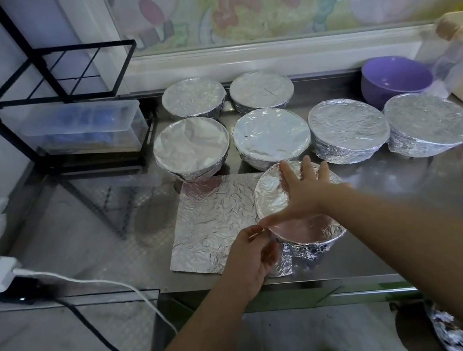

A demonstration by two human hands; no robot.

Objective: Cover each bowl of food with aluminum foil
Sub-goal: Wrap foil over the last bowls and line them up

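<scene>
While my right hand [303, 194] lies spread flat on the foil [270, 193] over the bowl [313, 249] at the table's [418, 236] front edge, my left hand [253, 260] seems to pinch the foil at the near rim. Thin and tear-prone, it wants gentle crimping along the rim, not tugging.

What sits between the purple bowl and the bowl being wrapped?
One finished foil-covered bowl stands there, as the head view shows.
</scene>
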